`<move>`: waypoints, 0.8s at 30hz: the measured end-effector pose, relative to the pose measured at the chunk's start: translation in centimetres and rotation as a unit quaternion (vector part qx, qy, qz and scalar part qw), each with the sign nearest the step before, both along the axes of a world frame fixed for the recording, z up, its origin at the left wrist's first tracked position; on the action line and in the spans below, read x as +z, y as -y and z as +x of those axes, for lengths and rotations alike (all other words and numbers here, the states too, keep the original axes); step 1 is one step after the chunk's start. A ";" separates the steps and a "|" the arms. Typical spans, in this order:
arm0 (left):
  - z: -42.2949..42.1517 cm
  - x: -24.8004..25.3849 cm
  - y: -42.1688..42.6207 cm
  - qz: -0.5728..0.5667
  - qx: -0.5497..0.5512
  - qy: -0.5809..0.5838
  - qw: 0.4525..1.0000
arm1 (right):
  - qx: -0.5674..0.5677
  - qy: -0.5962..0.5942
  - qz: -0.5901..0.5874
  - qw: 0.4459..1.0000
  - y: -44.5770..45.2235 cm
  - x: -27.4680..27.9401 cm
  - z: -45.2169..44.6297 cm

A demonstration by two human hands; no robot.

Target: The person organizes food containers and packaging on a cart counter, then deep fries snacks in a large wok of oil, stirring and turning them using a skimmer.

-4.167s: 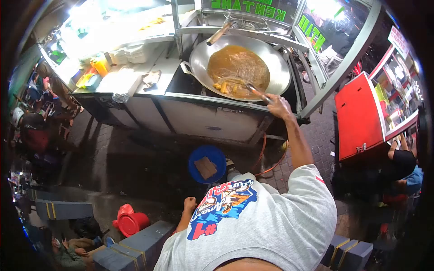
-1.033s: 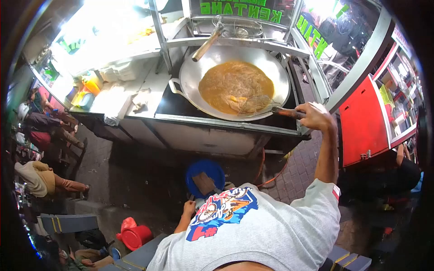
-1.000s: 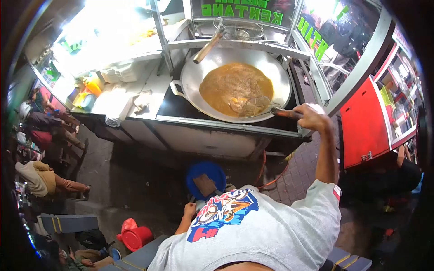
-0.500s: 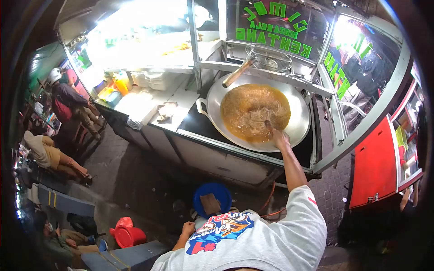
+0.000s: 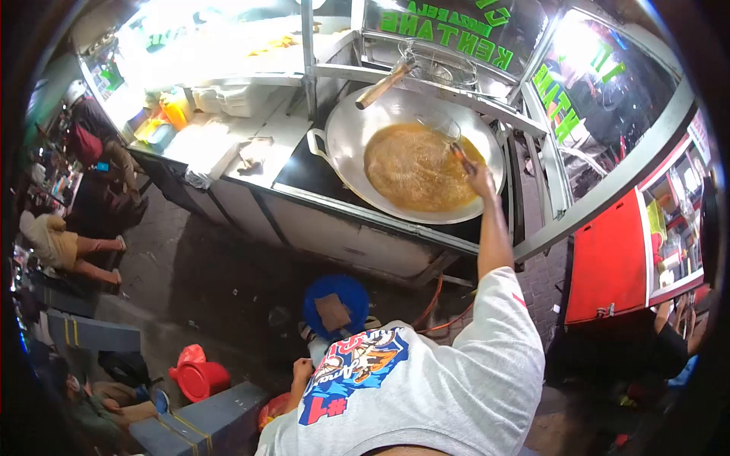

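Observation:
My right hand (image 5: 480, 181) grips the wooden handle of a wire skimmer (image 5: 439, 128), whose head lies at the far side of the oil. Brown bubbling oil (image 5: 417, 169) fills the middle of a large metal wok (image 5: 346, 148) set in the cart. Down by my shirt, my left hand (image 5: 303, 369) is closed; what it holds, if anything, is too small to make out. Beyond the wok, another wire strainer (image 5: 449, 70) rests on the frame, its wooden handle reaching over the rim.
Metal posts and a rail (image 5: 433, 90) frame the wok. A white counter (image 5: 285, 140) with bottles and stacked boxes is at left. Below stand a blue bucket (image 5: 357, 292), a red bucket (image 5: 205, 380) and grey benches (image 5: 220, 418). Several people are at the left; a red cart (image 5: 604, 262) stands right.
My right hand has moved the skimmer from the near side of the wok to its far side. The fried pieces seen earlier no longer show. The view has shifted.

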State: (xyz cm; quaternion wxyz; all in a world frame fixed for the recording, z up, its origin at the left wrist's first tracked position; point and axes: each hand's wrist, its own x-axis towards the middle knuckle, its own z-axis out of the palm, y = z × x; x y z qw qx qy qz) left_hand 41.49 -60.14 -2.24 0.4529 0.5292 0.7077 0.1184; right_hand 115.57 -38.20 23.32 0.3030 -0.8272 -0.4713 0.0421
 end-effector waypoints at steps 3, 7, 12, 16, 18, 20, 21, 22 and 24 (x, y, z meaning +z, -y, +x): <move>-0.1 0.5 0.8 -0.041 0.028 0.010 0.999 | -0.065 -0.005 -0.093 0.994 -3.3 -5.0 -3.1; -0.4 2.5 0.2 -0.054 0.051 0.016 0.997 | 0.047 -0.059 -0.118 0.990 -2.3 -0.4 -14.3; 0.7 3.3 -1.2 -0.077 0.043 -0.013 0.996 | 0.077 -0.246 -0.088 0.962 -1.6 -2.8 -19.1; 1.1 1.8 -1.8 -0.067 0.005 0.024 0.997 | 0.075 -0.377 -0.028 0.923 0.7 -0.7 -22.6; 1.6 2.3 -2.1 -0.056 -0.007 0.016 0.998 | 0.073 -0.413 -0.035 0.907 1.9 1.1 -23.1; 1.4 2.1 -2.1 -0.063 -0.012 0.021 0.998 | 0.073 -0.436 -0.043 0.896 3.5 3.0 -23.6; 1.4 1.9 -2.3 -0.070 -0.005 0.023 0.997 | 0.078 -0.432 -0.040 0.898 4.2 3.6 -23.5; 1.4 1.7 -2.6 -0.073 -0.011 0.000 0.997 | 0.077 -0.434 -0.050 0.896 5.2 4.4 -23.4; 1.2 1.3 -2.8 -0.085 0.000 0.002 0.996 | 0.074 -0.438 -0.070 0.893 7.1 6.1 -23.0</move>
